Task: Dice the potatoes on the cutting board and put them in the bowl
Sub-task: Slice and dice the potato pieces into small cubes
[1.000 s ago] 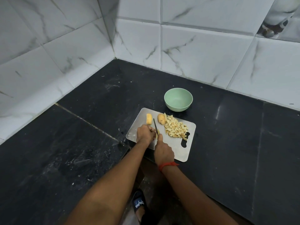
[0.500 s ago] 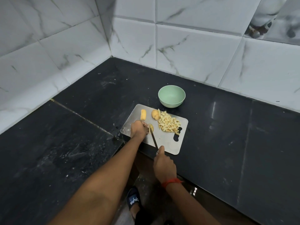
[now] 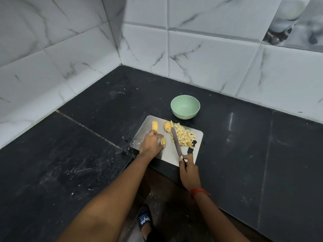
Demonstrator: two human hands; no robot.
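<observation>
Maybe halfway: diced pile (image 3: pixel 184 137) on the cutting board (image 3: pixel 172 153), bowl (image 3: pixel 185 114) empty, two chunks (image 3: pixel 155 126) uncut. My left fingers (image 3: pixel 159 136) pinch a potato piece (image 3: pixel 163 141), right fingers (image 3: pixel 190 157) curl round the knife (image 3: pixel 175 142).

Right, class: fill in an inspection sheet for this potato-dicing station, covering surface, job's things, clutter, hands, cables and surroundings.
Surface: black stone counter, dusty, with pale scuffs.
Job's things: cutting board at the counter's front edge; diced potato pile, long potato chunk and round potato chunk on it; green bowl beyond the board, empty.
Clutter: nothing seen.
Grippers: left hand holds a small potato piece in its fingers; right hand grips the knife, blade alongside the pile.
Cables: nothing seen.
Surroundings: white marbled wall tiles; sandalled foot below the counter.
</observation>
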